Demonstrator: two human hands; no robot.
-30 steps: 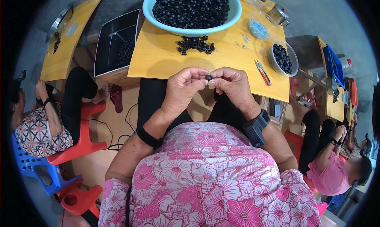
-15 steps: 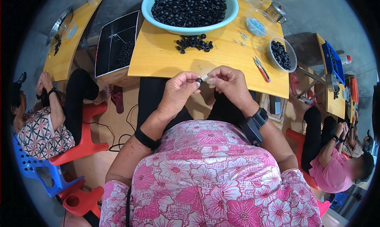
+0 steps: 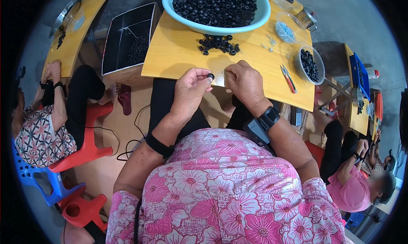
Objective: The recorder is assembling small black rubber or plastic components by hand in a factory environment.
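My left hand [image 3: 192,90] pinches a small black rubber part [image 3: 210,76] between thumb and fingertips, over the table's near edge. My right hand [image 3: 245,83] is beside it with a small gap between. Its fingers are curled and pressed together; whatever they hold is hidden. A pile of loose black rubber parts [image 3: 219,44] lies on the yellow table [image 3: 170,52] beyond both hands. Farther back, a light blue basin [image 3: 216,30] is heaped with similar black parts.
At the right stand a clear bowl of black parts [image 3: 321,74], a clear tub of small bluish pieces [image 3: 284,32] and a metal mug [image 3: 307,17]. Red-handled snips [image 3: 289,80] lie near them. A box [image 3: 110,52] adjoins the table's left side. People sit at both sides.
My hands have drawn slightly apart; the whitish piece that showed between the fingertips is no longer plain to see. The black part remains in my left hand. The whole view has shifted slightly.
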